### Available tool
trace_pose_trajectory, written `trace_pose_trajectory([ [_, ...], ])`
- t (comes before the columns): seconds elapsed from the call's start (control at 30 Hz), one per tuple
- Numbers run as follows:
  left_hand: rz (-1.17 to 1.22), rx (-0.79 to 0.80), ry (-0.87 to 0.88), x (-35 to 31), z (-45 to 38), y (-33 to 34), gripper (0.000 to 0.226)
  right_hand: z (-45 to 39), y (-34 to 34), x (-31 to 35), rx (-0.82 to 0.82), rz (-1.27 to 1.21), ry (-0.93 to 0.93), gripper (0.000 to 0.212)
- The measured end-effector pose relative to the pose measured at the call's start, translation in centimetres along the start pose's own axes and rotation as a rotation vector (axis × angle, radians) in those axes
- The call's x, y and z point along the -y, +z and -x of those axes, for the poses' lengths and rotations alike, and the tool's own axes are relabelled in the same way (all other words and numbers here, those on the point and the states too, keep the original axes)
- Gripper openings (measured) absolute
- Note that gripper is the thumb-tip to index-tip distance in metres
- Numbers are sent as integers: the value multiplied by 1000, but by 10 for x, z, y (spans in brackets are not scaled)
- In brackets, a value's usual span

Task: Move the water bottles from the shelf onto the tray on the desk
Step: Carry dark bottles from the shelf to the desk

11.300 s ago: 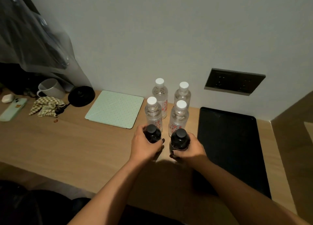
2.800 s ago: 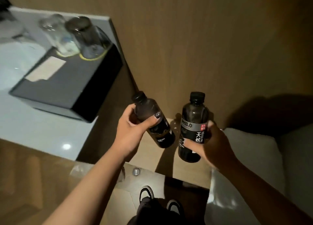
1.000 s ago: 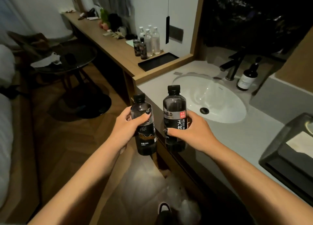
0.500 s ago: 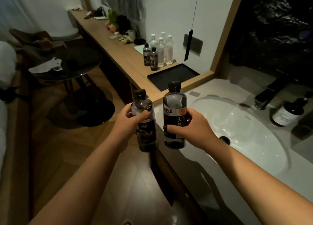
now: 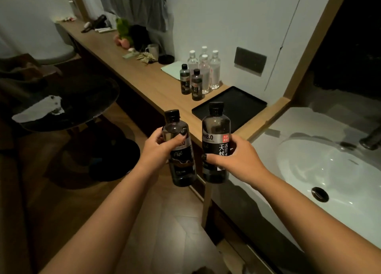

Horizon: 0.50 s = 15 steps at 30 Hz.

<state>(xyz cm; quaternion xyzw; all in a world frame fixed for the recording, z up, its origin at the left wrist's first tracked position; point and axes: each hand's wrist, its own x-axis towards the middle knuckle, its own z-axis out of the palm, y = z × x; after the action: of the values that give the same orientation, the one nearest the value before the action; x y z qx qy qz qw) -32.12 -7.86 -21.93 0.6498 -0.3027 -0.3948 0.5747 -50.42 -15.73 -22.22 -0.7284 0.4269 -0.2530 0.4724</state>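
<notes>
My left hand (image 5: 159, 147) grips a dark water bottle (image 5: 179, 149) with a black cap, tilted slightly left. In my right hand (image 5: 237, 158) is a second dark bottle (image 5: 215, 129) labelled PH8.0, held upright. Both are in the air in front of the near end of the wooden desk (image 5: 144, 81). The black tray (image 5: 237, 106) lies bare on that desk end, just beyond the held bottles. Behind it stand two more dark bottles (image 5: 196, 84) and several clear bottles (image 5: 206, 71) with white caps, on the desk left of the tray.
A white sink (image 5: 329, 170) in a pale counter lies to the right, with a tap at the edge. A round dark side table (image 5: 68, 106) stands on the left over the wood floor. A mug, cloth and small items sit farther along the desk.
Since half a second ago the view has come closer to the desk; tray and standing bottles look larger. Both hands still hold their dark bottles, carried here from the shelf.
</notes>
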Motion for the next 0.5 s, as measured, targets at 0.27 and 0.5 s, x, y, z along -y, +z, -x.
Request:
trace_pose_trajectory([
  [0.27,-7,56,-42,-9,-89,-48,54,-69,48,21,-31,-5,57,49],
  [0.5,-43,117,-57,-17,-177,-60,60,-156,59,23,-66,46,91,52],
])
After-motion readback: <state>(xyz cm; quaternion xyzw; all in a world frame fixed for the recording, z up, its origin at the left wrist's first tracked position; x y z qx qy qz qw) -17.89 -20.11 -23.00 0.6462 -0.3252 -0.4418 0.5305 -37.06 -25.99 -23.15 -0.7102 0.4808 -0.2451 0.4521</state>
